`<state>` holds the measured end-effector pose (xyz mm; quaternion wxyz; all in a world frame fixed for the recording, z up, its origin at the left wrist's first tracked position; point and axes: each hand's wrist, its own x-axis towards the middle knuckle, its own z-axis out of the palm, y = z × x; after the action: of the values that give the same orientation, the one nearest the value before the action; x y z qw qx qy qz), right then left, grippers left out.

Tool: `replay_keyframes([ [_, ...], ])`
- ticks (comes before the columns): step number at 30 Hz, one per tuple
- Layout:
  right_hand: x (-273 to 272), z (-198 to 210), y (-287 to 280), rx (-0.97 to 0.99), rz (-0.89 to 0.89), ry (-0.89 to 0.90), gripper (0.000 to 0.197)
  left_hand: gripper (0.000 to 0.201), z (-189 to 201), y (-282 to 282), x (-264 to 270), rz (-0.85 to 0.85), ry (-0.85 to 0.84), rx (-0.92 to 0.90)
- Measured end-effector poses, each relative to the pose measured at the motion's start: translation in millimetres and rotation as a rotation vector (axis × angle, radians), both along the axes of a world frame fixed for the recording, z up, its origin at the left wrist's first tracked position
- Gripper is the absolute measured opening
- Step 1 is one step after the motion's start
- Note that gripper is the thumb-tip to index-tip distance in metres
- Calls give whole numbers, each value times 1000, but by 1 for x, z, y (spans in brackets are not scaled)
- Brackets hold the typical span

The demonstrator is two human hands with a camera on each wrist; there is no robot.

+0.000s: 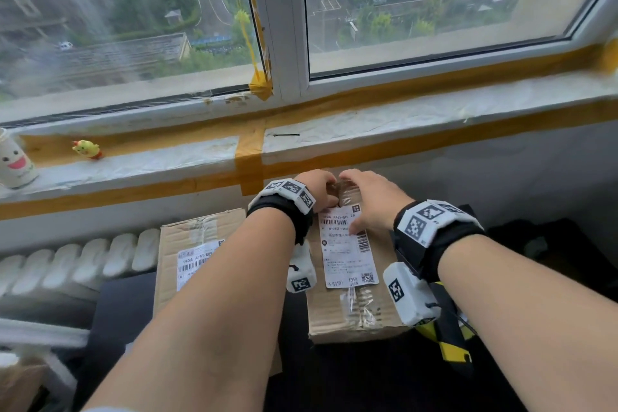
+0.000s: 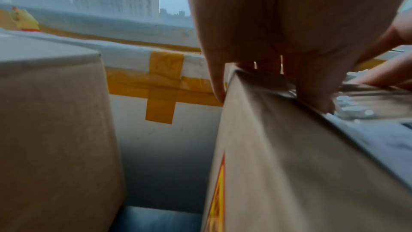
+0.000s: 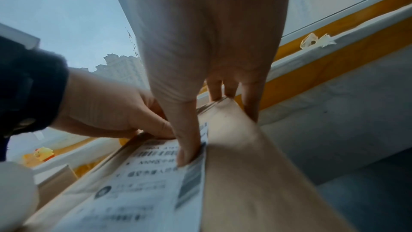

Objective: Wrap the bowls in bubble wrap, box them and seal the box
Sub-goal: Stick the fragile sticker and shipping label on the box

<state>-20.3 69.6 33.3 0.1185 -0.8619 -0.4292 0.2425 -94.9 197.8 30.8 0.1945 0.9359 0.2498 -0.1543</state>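
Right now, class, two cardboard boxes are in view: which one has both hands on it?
The right-hand box, nearer the black bag: the left hand and right hand rest at its taped far edge. The other box, by the radiator, is untouched.

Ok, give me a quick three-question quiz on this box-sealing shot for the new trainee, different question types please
1. True or false: the right hand rests its thumb on the shipping label of the cardboard box.
2. Multiple choice: where do the left hand's fingers sit? A) on the second box B) at the far top edge of the box being sealed C) on the windowsill
3. Fill in: the small toy on the windowsill is a yellow ____.

Key: 1 true; 2 B; 3 chick.
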Motion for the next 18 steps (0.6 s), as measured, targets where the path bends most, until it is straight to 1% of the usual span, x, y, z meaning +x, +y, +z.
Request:
replay_keyframes([
  [2,1,-1,3,-44,-5,52,106,25,-4,4,1,17,10,-20],
  [4,4,-3,5,-72,3,69,104,19,-5,7,2,39,25,-22],
  [6,6,-5,5,-82,7,80,103,27,-6,8,3,81,49,-18],
  [9,8,-10,3,-71,-22,102,103,49,-5,9,2,152,140,21],
  [11,8,-13,1,-59,-71,130,102,62,-9,10,-5,191,125,3],
  [14,4,-16,-7,-33,-184,175,105,108,-9,10,-23,238,53,-129],
  [15,2,-16,-10,-14,-215,184,106,118,-9,9,-29,247,48,-146],
  [16,-2,-16,-14,-3,-236,189,106,124,-10,7,-35,259,42,-149],
  [18,-8,-16,-20,-20,-265,200,109,130,-9,-1,-44,274,18,-135],
])
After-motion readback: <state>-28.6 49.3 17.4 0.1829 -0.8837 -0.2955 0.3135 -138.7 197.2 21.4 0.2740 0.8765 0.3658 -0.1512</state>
